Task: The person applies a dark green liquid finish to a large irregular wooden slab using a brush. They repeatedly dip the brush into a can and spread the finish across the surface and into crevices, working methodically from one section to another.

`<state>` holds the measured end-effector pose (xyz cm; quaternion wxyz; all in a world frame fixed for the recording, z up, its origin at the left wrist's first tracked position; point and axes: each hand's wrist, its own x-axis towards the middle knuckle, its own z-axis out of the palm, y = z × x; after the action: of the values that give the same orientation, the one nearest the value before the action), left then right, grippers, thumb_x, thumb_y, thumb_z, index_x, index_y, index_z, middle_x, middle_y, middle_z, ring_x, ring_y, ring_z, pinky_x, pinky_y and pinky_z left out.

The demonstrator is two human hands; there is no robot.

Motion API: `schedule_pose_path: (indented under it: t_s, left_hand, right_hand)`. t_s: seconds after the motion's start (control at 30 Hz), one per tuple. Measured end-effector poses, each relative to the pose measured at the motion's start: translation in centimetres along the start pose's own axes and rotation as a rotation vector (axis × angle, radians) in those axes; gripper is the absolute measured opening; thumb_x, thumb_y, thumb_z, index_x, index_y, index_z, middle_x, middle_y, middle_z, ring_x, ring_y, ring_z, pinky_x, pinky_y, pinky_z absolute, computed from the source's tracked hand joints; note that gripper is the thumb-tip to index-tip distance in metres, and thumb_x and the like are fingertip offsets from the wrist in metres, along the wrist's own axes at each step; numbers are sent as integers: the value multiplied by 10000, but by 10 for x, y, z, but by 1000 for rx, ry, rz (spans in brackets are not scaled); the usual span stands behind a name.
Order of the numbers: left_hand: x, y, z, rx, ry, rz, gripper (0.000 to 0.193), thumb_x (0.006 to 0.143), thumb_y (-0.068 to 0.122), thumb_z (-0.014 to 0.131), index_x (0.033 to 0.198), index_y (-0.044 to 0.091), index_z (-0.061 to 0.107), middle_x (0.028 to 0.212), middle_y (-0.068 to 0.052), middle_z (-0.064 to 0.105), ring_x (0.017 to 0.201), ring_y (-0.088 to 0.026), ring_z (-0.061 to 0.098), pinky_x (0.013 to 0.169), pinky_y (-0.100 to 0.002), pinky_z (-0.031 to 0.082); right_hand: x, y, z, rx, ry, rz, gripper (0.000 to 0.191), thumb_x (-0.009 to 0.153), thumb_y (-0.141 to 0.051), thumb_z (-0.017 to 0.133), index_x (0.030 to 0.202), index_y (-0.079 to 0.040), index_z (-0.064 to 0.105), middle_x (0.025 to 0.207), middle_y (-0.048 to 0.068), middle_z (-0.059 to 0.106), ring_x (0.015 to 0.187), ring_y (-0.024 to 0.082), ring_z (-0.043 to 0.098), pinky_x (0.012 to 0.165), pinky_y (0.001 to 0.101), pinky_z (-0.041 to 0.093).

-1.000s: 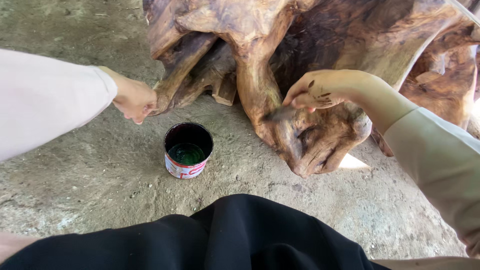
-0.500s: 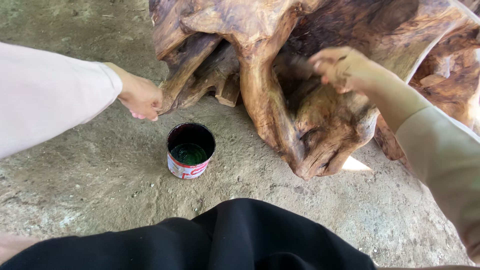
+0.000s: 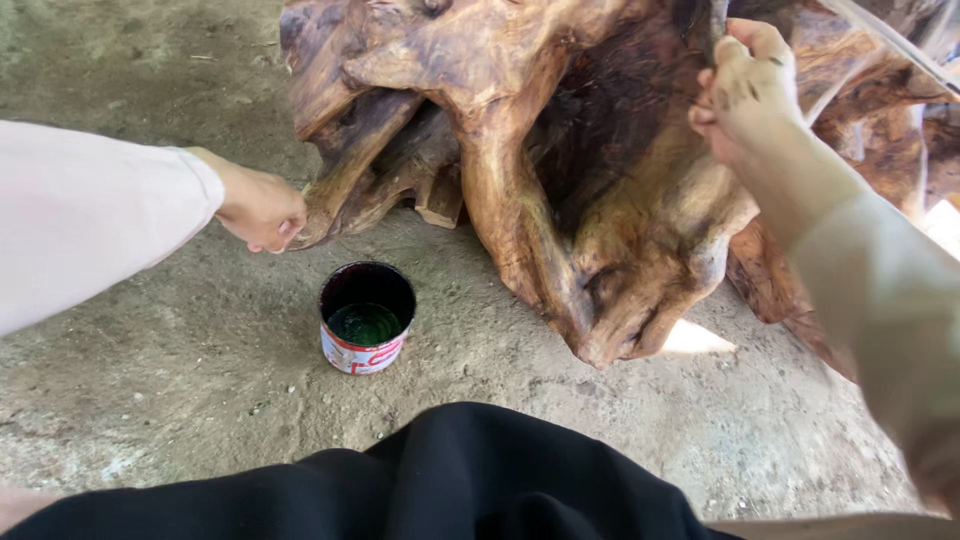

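Observation:
A large, glossy brown root stump point(image 3: 520, 150) stands on the ground in front of me. My right hand point(image 3: 745, 90) is raised against its upper dark hollow. Its stained fingers are curled on a small brush, of which only a dark bit shows above the hand. My left hand point(image 3: 260, 208) hangs with curled fingers at the tip of the stump's left root, touching or nearly touching it, with nothing seen in it. A small open can point(image 3: 366, 318) of dark liquid stands on the ground below the roots, between my two hands.
Rough grey concrete ground point(image 3: 170, 380) lies all around the stump and can. My dark-clothed lap point(image 3: 450, 480) fills the bottom of the view. A bright patch of light point(image 3: 695, 340) shows under the stump's lower lobe.
My right hand has risen from the stump's lower lobe up and to the right, to the upper hollow. The left hand and the can have stayed put.

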<state>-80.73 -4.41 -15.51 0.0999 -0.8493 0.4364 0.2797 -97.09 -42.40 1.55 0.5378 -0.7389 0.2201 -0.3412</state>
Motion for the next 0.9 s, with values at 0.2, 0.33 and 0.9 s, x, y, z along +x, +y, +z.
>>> schedule_pose_path:
  t_s: [0.2,0.33,0.9]
  left_hand:
    - [-3,5,-1,14,30,53,185,801,259,694,882,95,720,864,-54,775,873,-227,746,816,-409,563]
    - [-1,15,-7,50,184,161,151,792,229,707,859,96,726,842,-49,780,855,-222,751,806,-405,564]
    - [-11,56,-23,62,656,382,129,849,246,665,875,121,684,871,-74,734,849,-307,709,764,-476,535]
  right_hand:
    - [-15,13,11,-350,-592,80,268,1033,-188,503,1250,-226,655,716,-12,507,511,54,336,466,210,327]
    - [-25,8,14,-175,-366,78,253,1041,-175,491,1264,-173,611,719,-18,512,500,57,321,434,221,315]
    - [-17,31,30,-436,-609,-115,258,1060,-177,506,1283,-149,632,704,18,536,465,81,415,387,264,341]
